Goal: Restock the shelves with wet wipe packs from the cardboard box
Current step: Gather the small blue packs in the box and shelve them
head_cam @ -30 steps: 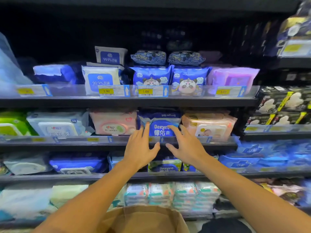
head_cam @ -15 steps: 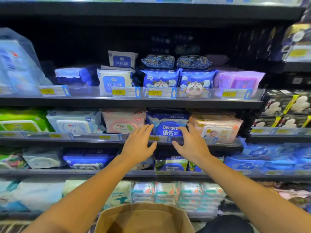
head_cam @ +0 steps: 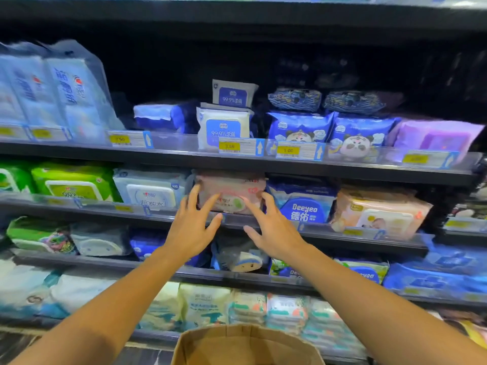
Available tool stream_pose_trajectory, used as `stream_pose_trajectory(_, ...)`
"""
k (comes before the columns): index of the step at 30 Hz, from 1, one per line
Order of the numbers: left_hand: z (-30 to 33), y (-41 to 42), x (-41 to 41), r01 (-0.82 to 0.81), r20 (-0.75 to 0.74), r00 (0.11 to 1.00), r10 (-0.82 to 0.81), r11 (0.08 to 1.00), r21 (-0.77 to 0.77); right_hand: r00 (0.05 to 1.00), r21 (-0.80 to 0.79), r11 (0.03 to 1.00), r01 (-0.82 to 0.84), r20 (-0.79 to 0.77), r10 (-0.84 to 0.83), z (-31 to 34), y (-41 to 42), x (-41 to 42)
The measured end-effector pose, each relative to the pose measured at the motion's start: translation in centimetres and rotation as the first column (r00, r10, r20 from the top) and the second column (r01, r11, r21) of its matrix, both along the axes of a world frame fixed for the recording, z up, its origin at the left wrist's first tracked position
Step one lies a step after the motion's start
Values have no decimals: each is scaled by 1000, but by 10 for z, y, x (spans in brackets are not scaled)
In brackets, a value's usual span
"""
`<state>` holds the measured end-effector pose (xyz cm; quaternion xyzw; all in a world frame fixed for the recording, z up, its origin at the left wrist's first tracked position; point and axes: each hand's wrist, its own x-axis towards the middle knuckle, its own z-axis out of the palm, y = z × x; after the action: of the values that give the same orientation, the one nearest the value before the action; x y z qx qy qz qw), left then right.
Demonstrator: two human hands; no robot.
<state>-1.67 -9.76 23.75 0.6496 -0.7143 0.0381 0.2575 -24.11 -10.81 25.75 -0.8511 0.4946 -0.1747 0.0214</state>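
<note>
A pink wet wipe pack lies on the second shelf from the top. My left hand and my right hand are both spread in front of it, fingers apart, fingertips at its lower corners; neither holds anything. To its right sits a blue Deeyeo pack, then a peach pack. The open cardboard box shows at the bottom edge, below my arms; its inside is hidden.
Four shelves hold wipe packs behind clear lips with yellow price tags. Green packs and a white pack lie left of the pink one. Tall clear-wrapped packs stand top left. A purple pack sits top right.
Both hands have left the blue Deeyeo pack and shifted left to the pink pack beside it. The view has swung left as well.
</note>
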Motion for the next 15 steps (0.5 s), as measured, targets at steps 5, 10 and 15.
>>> stream_pose_trajectory(5,6,-13,-15,-60,-141,988,66,997,46,994,23,994,109,23,-110,3,-15,16)
stream_pose_trajectory(10,3,-17,-23,-67,5,998,67,997,30,989,42,988,149,-11,-149,-1,-28,23)
stream_pose_trajectory(15,7,-24,-11,-74,84,994,64,991,113,996,66,994,82,-43,-79,2,-20,18)
